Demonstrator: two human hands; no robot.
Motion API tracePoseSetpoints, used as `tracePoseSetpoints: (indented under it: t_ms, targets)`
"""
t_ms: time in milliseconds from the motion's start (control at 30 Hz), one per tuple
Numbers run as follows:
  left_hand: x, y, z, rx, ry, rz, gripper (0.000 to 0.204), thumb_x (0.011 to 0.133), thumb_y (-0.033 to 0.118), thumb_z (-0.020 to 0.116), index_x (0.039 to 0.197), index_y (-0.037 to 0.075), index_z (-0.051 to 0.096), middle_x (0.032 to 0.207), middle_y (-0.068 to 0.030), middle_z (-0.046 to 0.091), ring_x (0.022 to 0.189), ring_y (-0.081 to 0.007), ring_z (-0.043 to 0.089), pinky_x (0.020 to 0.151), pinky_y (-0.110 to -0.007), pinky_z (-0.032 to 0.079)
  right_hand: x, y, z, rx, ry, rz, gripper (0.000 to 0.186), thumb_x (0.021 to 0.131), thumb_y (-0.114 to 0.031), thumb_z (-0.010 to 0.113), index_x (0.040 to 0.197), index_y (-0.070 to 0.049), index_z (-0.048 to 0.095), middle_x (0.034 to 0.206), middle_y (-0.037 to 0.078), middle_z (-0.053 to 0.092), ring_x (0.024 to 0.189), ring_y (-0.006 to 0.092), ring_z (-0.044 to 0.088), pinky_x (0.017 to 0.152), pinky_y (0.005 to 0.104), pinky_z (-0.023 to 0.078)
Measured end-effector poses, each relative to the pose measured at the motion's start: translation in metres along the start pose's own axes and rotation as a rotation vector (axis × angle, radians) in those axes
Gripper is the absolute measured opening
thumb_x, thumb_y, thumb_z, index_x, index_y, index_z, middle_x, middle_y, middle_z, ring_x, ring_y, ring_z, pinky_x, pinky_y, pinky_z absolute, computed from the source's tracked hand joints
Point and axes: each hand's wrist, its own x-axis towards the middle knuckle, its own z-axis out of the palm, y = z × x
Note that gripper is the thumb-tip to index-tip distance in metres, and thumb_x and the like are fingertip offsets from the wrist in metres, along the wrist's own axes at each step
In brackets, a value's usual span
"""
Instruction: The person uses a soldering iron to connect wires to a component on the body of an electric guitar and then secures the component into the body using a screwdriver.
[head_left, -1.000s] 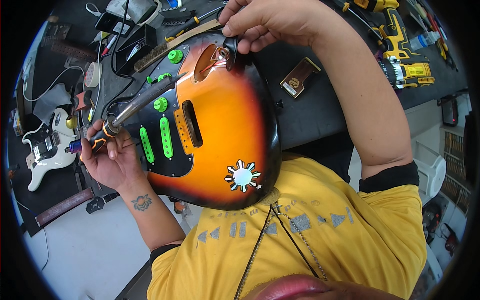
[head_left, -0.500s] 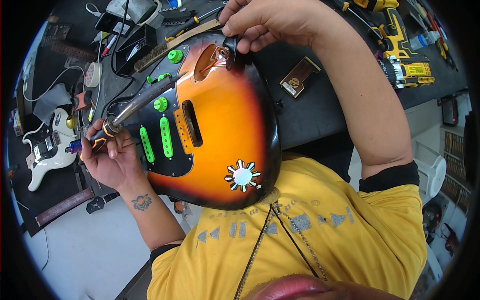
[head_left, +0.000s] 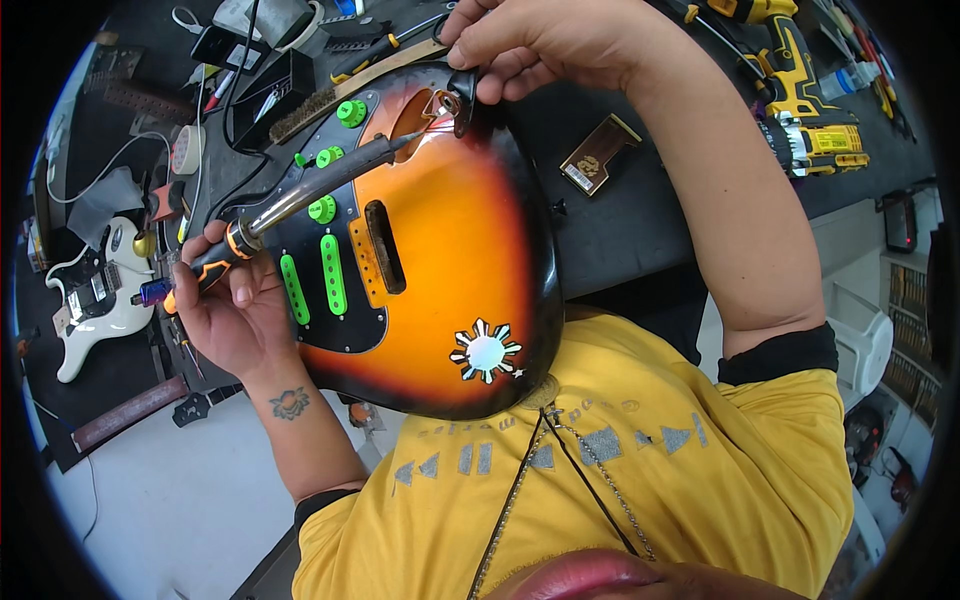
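Observation:
My left hand (head_left: 240, 318) is closed around the handle of a soldering iron (head_left: 318, 187). The iron slants across a sunburst electric guitar body (head_left: 462, 260), its tip at the jack cavity by the red and white wires (head_left: 438, 123). With its fingers bent, my right hand (head_left: 525, 48) pinches a black jack plate (head_left: 464, 92) at the body's far edge; the jack is tilted out of the cavity. Whether the tip touches a wire or the jack is too small to tell. Green knobs (head_left: 322, 209) and green pickup covers (head_left: 333, 274) sit on the black pickguard (head_left: 300, 255).
A wooden-handled brush (head_left: 300, 118) lies along the body's far edge. Right of the guitar is a small brown box (head_left: 600, 155), with a yellow drill (head_left: 820, 130) farther off. A white guitar body (head_left: 108, 300) lies at the left. Cables and a black bin (head_left: 275, 95) stand behind.
The soldering iron has moved rightward and slightly toward the far side, bringing its tip from the pickguard's edge to the jack cavity. My right hand has barely moved on the jack plate.

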Motion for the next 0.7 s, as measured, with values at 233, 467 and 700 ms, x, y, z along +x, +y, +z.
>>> tracePoseSetpoints:
  t_ms: [233, 467, 700]
  targets:
    - [0.001, -0.008, 0.009, 0.036, -0.006, 0.002, 0.044, 0.11, 0.028, 0.047, 0.123, -0.012, 0.061, 0.128, -0.029, 0.062, 0.069, -0.0156, 0.055, 0.072, -0.029, 0.046, 0.007, 0.004, 0.0, -0.013, 0.015, 0.021, 0.02, 0.088, -0.009, 0.071, 0.104, 0.002, 0.067, 0.084, 0.009, 0.071, 0.073, 0.0171, 0.074, 0.065, 0.0284, 0.058]
    - [0.0, -0.009, 0.007, 0.044, -0.006, -0.004, 0.046, 0.11, 0.028, 0.048, 0.128, -0.013, 0.057, 0.129, -0.0292, 0.061, 0.073, -0.0156, 0.054, 0.071, -0.028, 0.045, -0.001, 0.002, -0.003, 0.027, -0.048, -0.041, 0.02, 0.088, -0.009, 0.071, 0.104, 0.002, 0.067, 0.083, 0.008, 0.071, 0.072, 0.0168, 0.074, 0.064, 0.0282, 0.058]
    - [0.0, -0.01, 0.007, 0.063, 0.014, -0.009, 0.047, 0.11, 0.028, 0.048, 0.128, -0.014, 0.056, 0.129, -0.0286, 0.062, 0.073, -0.015, 0.054, 0.071, -0.029, 0.045, 0.0, 0.001, -0.001, 0.005, -0.007, 0.01, 0.019, 0.088, -0.009, 0.071, 0.103, 0.002, 0.067, 0.083, 0.008, 0.071, 0.071, 0.0165, 0.073, 0.063, 0.028, 0.058]
